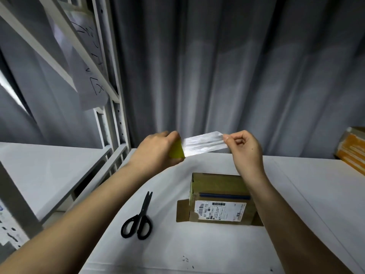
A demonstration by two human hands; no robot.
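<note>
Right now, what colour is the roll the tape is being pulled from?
Yellow-green; the roll shows in the head view, gripped by the left hand.

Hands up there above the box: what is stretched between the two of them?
A strip of clear tape, seen in the head view. The left hand grips the yellowish roll; the right hand pinches the strip's free end.

glossy clear tape (204,144), matt cardboard box (219,196)
</note>
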